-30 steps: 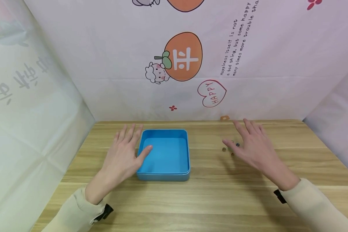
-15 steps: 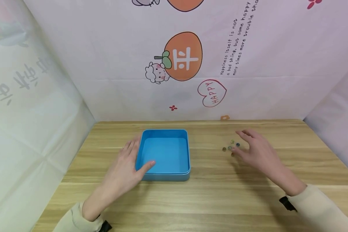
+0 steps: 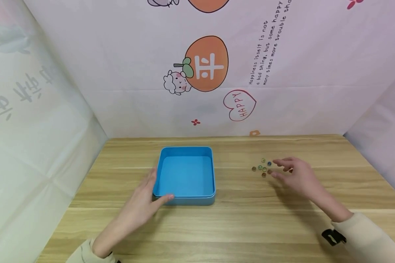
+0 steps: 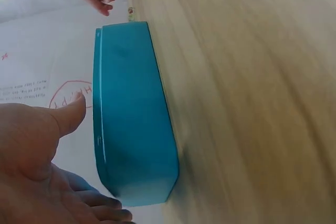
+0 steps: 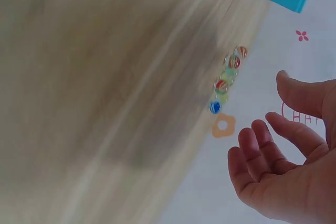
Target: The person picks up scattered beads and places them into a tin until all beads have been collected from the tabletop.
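An open-topped blue square box [image 3: 188, 201] stands on the wooden table, left of the middle. At its front left corner is my left hand [image 3: 139, 206], fingers along the left side and thumb near the front wall. The left wrist view shows that hand's palm [image 4: 31, 156] facing the box wall [image 4: 134, 103], with nothing in it. To the right, several small glass marbles [image 3: 260, 167] lie in a loose cluster. My right hand [image 3: 297, 179] hovers at their right edge, thumb and fingers apart and slightly bent. In the right wrist view a blue marble [image 5: 216, 107] shows at the cluster's end.
Behind the table [image 3: 197, 237] hangs a white printed cloth [image 3: 135, 73], meeting its back edge. More cloth hangs at the left [image 3: 36, 146] and right [image 3: 382, 120] sides. The box lies well left of the marbles, with bare wood between.
My left hand has come back and down from over the box's left rim to its front left corner. My right hand has lowered and drawn right, uncovering more marbles, its fingers bending closer together.
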